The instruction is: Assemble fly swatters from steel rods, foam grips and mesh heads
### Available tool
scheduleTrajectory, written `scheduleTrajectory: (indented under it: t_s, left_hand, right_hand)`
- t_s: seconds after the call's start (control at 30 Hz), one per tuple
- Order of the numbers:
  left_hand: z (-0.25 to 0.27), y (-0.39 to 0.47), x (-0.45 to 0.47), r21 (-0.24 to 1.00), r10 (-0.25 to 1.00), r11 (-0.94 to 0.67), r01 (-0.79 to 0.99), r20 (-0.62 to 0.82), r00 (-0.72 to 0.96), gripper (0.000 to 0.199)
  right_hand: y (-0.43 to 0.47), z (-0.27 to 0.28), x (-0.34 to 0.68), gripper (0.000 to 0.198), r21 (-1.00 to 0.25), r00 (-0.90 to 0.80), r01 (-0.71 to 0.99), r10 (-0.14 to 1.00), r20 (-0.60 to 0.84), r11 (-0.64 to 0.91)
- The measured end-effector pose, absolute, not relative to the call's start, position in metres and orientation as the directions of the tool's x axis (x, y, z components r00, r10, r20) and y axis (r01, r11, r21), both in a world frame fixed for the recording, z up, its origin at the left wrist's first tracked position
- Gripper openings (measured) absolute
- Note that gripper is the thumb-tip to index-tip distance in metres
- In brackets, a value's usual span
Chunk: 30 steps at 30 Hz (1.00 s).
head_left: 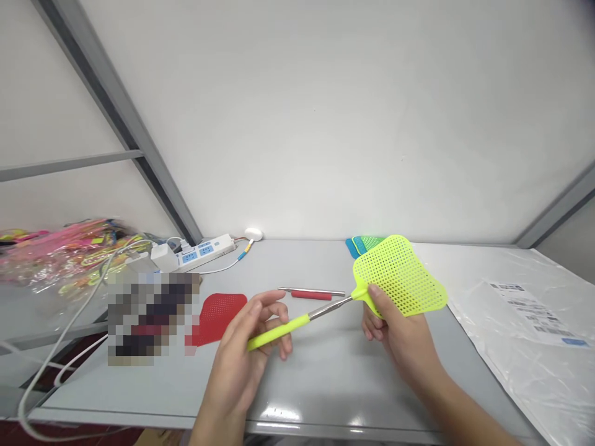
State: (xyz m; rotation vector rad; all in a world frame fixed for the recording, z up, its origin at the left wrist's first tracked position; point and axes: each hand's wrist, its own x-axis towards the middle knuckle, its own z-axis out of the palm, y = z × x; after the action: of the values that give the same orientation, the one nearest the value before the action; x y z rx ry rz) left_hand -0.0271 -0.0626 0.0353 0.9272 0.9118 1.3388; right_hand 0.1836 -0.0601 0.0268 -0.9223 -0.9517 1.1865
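Observation:
A yellow-green fly swatter (279, 333) is held slantwise above the table, its perforated head up to the right and a metal telescopic shaft in its middle. My right hand (402, 337) pinches the head near the neck, thumb on top. Around the soft handle at the lower end, my left hand (244, 350) is loosely curled. A red perforated swatter head (224, 313) lies flat just beyond my left hand. Behind the held shaft rest a thin metal rod (334, 293) and a red handle (312, 296), side by side.
Blue and green swatter heads (356, 247) lie by the wall. A power strip (207, 249) with white cables stands back left, near bagged colourful items (60, 254). White plastic packaging (520, 310) covers the right side. A blurred-out patch (153, 319) hides something at left.

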Motion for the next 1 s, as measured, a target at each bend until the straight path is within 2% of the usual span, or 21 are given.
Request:
scheduleTrajectory:
  t_s: [0.1, 0.23, 0.37, 0.5, 0.73, 0.8, 0.9, 1.0]
  left_hand:
    - [0.030, -0.061, -0.022, 0.870, 0.998, 0.055, -0.490, -0.049, 0.026, 0.037]
    - [0.027, -0.062, -0.016, 0.847, 0.996, -0.008, -0.531, -0.042, -0.082, 0.041]
    - [0.030, -0.062, -0.006, 0.845, 0.986, -0.060, -0.531, -0.032, -0.161, 0.043]
    - [0.031, -0.062, 0.004, 0.835, 0.987, -0.031, -0.550, -0.061, -0.149, 0.043]
    - [0.029, -0.064, 0.007, 0.837, 0.982, -0.039, -0.545, -0.069, -0.176, 0.042]
    - [0.027, -0.064, 0.006, 0.848, 0.986, -0.025, -0.530, -0.067, -0.153, 0.042]
    - [0.021, -0.064, 0.002, 0.896, 0.999, 0.026, -0.443, -0.036, -0.015, 0.040]
    - [0.013, -0.067, -0.001, 0.979, 0.995, 0.017, -0.203, 0.004, 0.103, 0.034]
  right_hand:
    - [-0.060, 0.025, 0.182, 0.028, -0.929, 0.117, -0.352, 0.990, 0.081, 0.118]
    - [-0.062, 0.020, 0.175, 0.034, -0.913, 0.097, -0.394, 0.992, 0.077, 0.109]
    - [-0.064, 0.019, 0.171, 0.037, -0.894, 0.090, -0.418, 0.987, 0.134, 0.159]
    - [-0.065, 0.020, 0.173, 0.040, -0.907, 0.095, -0.368, 0.979, 0.180, 0.203]
    - [-0.065, 0.019, 0.175, 0.041, -0.934, 0.121, -0.295, 0.977, 0.174, 0.202]
    - [-0.065, 0.019, 0.176, 0.042, -0.942, 0.127, -0.264, 0.975, 0.180, 0.208]
    - [-0.064, 0.017, 0.181, 0.044, -0.949, 0.112, -0.247, 0.978, 0.174, 0.197]
    - [-0.063, 0.017, 0.185, 0.042, -0.941, 0.119, -0.293, 0.983, 0.137, 0.167]
